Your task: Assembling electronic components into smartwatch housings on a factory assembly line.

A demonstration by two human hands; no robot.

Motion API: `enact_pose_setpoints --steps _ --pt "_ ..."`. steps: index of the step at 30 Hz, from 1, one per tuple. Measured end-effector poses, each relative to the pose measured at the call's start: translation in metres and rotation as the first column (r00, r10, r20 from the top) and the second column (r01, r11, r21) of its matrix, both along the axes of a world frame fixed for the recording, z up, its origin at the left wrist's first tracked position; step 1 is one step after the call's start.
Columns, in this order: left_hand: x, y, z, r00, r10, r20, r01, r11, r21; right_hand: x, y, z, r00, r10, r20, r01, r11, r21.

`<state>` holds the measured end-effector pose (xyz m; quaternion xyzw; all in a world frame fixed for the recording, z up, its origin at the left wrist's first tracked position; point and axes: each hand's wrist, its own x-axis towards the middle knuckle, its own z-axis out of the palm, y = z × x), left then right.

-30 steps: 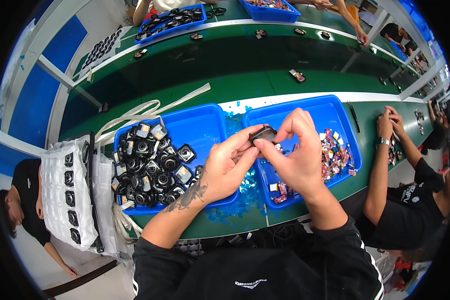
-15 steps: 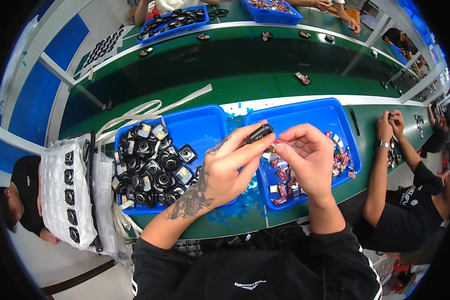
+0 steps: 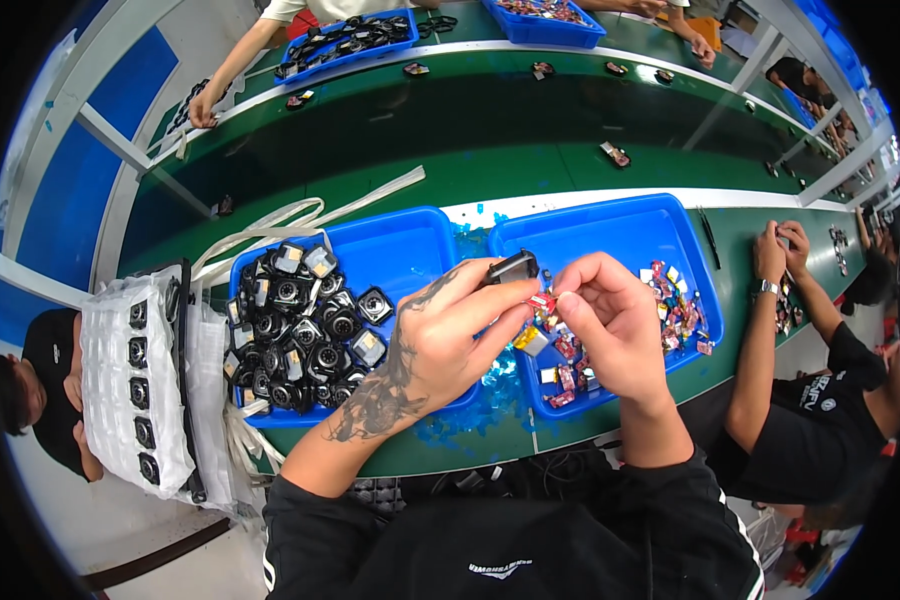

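Note:
My left hand (image 3: 450, 330) is closed, its fingers gripping a black plastic case (image 3: 513, 268) above the gap between two blue trays. Close against its fingertips, my right hand (image 3: 618, 325) pinches a small red circuit board (image 3: 542, 302) between thumb and forefinger. A yellow-and-silver block (image 3: 532, 341) hangs just below the board; whether it is attached, I cannot tell. Beneath my left wrist, the left blue tray (image 3: 410, 235) holds a heap of black watch-like cases (image 3: 305, 330). Red circuit boards (image 3: 675, 320) lie scattered in the right blue tray (image 3: 590, 225), partly hidden by my right hand.
A green conveyor belt (image 3: 370, 140) carries small parts beyond the trays. Black tweezers (image 3: 709, 238) lie right of the trays. Stacked white packing trays (image 3: 120, 390) stand at the left, beside white straps (image 3: 370, 195). Co-workers sit right, left and across; one's arm (image 3: 235, 70) extends at the far left.
The black case has tilted in my left hand, and the red board and yellow-silver block have come into view. Parts on the belt have shifted right. A co-worker's arm now reaches across at the far left.

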<state>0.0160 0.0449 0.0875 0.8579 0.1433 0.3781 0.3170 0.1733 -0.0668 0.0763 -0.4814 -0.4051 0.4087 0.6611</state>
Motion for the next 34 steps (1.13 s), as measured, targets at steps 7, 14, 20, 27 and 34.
enact_pose_setpoints --steps 7,14,20,27,34 --pt "0.0 0.002 -0.004 0.993 -0.094 -0.066 0.056 0.9 -0.432 -0.003 -0.001 0.001 0.955 -0.051 0.292 0.077 0.994 -0.081" --pt "0.001 -0.004 -0.004 0.973 -0.21 -0.097 0.09 0.728 -0.679 -0.01 0.002 0.0 0.925 -0.191 0.33 0.193 0.981 0.028" --pt "0.007 -0.007 -0.02 0.963 -0.187 0.196 0.271 0.64 -0.719 -0.012 0.004 -0.009 0.951 -0.306 0.047 0.301 0.949 0.092" --pt "0.009 -0.009 -0.026 0.964 -0.2 0.176 0.267 0.74 -0.617 -0.02 0.008 -0.012 0.93 -0.365 0.049 0.361 0.929 0.078" --pt "0.01 -0.011 -0.029 0.954 -0.176 0.243 0.297 0.67 -0.68 -0.024 0.009 -0.02 0.91 -0.386 0.151 0.367 0.92 0.14"
